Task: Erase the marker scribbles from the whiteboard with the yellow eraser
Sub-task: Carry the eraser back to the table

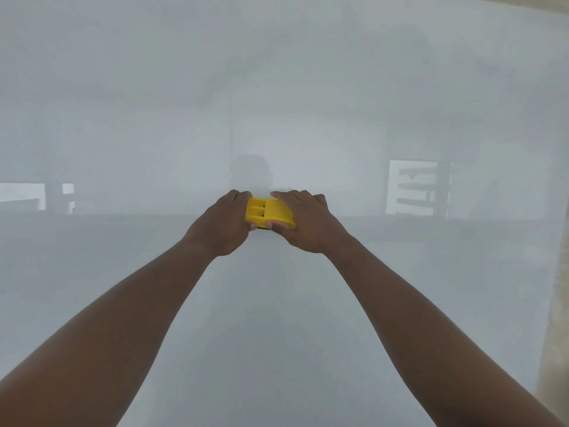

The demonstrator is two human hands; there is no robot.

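The whiteboard [277,87] fills almost the whole head view, glossy and pale grey, with no marker scribbles that I can see. A yellow eraser [268,212] is pressed flat against it at the centre. My left hand [221,224] grips the eraser's left end. My right hand [303,221] covers its right end, fingers over the top edge and thumb under the bottom edge. Both forearms reach up from the bottom corners.
The board's surface shows dim reflections: a dark head shape [251,172] just above the eraser, bright window shapes at the left [21,195] and right [412,186]. A beige wall strip [557,288] borders the board's right edge.
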